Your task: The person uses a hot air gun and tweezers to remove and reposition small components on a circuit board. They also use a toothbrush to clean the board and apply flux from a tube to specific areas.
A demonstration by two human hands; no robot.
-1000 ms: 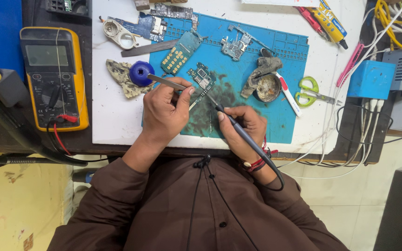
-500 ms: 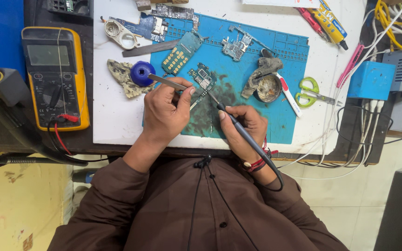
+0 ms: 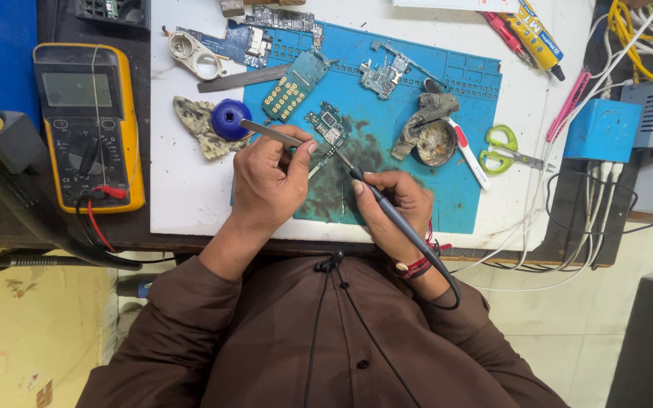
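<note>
Your left hand pinches tweezers beside the small circuit board; your right hand grips the soldering iron. The round tin holds dark, grimy residue.

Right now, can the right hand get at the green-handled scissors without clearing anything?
Probably yes. The scissors lie in the open on the white table, past the mat's right edge. But the right hand holds a soldering iron, so it would need to put that down first.
</note>
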